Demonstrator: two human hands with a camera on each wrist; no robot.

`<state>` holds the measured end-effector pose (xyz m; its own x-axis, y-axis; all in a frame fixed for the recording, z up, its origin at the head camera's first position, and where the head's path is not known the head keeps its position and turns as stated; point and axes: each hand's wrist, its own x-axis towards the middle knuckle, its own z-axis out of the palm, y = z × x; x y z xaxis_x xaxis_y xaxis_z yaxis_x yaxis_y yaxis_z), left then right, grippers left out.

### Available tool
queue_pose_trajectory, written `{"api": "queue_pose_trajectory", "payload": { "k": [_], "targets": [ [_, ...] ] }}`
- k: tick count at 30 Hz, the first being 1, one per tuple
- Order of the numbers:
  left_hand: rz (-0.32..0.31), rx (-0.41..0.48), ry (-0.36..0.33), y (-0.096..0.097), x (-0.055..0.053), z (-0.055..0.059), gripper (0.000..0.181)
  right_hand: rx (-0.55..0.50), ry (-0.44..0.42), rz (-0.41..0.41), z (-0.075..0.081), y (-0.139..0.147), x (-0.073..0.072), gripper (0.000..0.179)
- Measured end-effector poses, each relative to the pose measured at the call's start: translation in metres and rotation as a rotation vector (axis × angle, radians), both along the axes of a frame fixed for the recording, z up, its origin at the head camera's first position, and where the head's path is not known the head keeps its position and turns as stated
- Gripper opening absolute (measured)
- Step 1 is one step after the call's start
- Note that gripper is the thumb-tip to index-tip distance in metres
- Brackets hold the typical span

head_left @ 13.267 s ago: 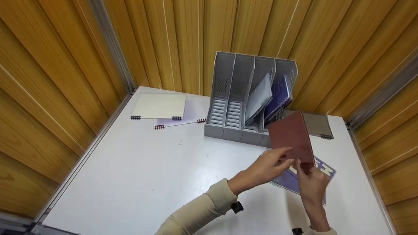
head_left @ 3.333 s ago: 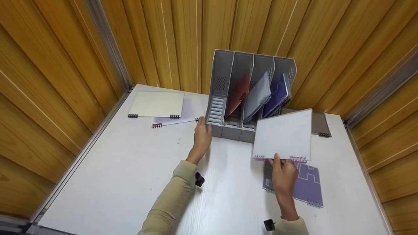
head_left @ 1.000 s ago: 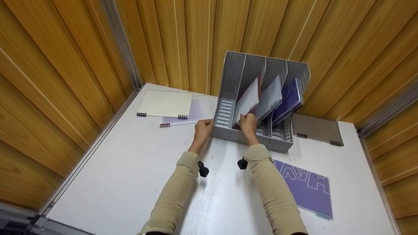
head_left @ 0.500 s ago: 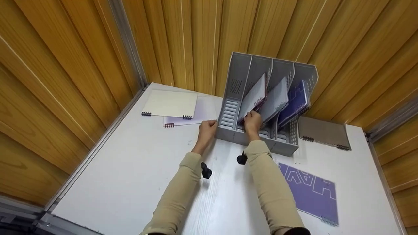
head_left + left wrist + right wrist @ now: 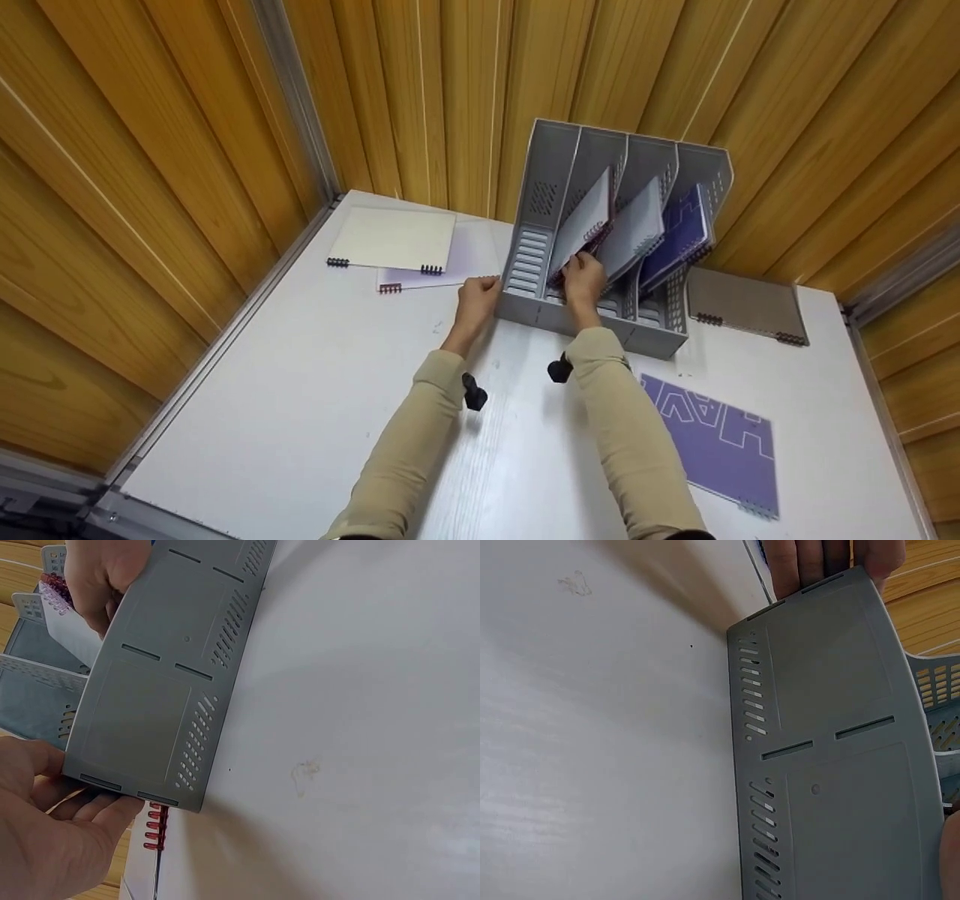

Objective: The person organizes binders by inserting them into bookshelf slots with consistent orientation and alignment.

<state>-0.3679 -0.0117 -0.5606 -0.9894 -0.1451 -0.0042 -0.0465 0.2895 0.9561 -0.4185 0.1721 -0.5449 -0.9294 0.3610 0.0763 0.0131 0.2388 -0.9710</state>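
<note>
A grey file organizer (image 5: 555,165) with upright compartments stands at the back of the table. My left hand (image 5: 475,304) grips its front left corner, thumb on top and fingers against the side in the left wrist view. Leaning in the second compartment from the left is a white spiral notebook (image 5: 581,225), with a dark red one behind it. My right hand (image 5: 583,281) reaches into that compartment and pinches the white notebook's lower front end; its fingertips are partly hidden. A pale grey-blue notebook (image 5: 634,229) and a dark blue notebook (image 5: 677,225) lean in the compartments further right.
Left of the organizer, a cream notebook (image 5: 394,236) overlaps a pale lilac notebook (image 5: 474,251). A brown notebook (image 5: 746,304) lies to the right, and a purple notebook (image 5: 724,450) is at front right. Wooden panels (image 5: 420,97) enclose the table.
The red notebook, earlier in my hands, went into the second compartment. The white one followed, carried there by my right hand. My left hand took hold of the organizer's corner. The last half second shows little movement.
</note>
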Motion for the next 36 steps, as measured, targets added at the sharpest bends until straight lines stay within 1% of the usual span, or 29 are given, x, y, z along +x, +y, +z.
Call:
{"api": "queue_pose_trajectory", "payload": {
  "k": [3,6,12,16,19,22,24,26,28,32,34,36],
  "targets": [
    [0.002,0.004,-0.004,0.001,0.0,0.0,0.029,-0.147,0.043,0.032,0.002,0.004,0.007,0.036],
    [0.0,0.007,-0.002,0.0,0.0,0.0,0.029,-0.201,0.062,0.078,0.005,0.009,0.015,0.038],
    [-0.022,-0.004,-0.001,-0.002,0.004,-0.001,0.03,-0.18,0.057,0.179,0.009,0.026,0.04,0.037],
    [-0.03,-0.008,-0.006,-0.003,0.006,-0.002,0.031,-0.157,0.034,0.224,0.014,0.043,0.058,0.034],
    [-0.04,0.003,0.0,-0.003,0.006,0.001,0.032,-0.068,0.034,0.248,0.019,0.059,0.072,0.031],
    [-0.049,0.012,0.004,-0.003,0.005,0.001,0.033,0.097,0.037,0.291,0.023,0.079,0.089,0.028],
    [-0.042,0.009,0.01,-0.003,0.004,0.001,0.032,0.207,0.034,0.333,0.024,0.092,0.101,0.027],
    [-0.033,0.009,0.015,-0.004,0.004,0.001,0.032,0.294,0.023,0.374,0.024,0.105,0.115,0.027],
    [-0.026,0.01,0.023,-0.004,0.004,0.001,0.031,0.343,0.013,0.4,0.022,0.118,0.129,0.026],
    [-0.025,0.012,0.032,-0.003,0.004,0.001,0.031,0.443,0.0,0.418,0.015,0.144,0.157,0.026],
    [-0.027,0.011,0.034,-0.002,0.005,0.001,0.03,0.495,-0.001,0.451,0.011,0.156,0.17,0.026],
    [-0.026,0.009,0.034,-0.002,0.005,0.002,0.03,0.581,0.006,0.501,0.007,0.167,0.182,0.026]
  ]
}}
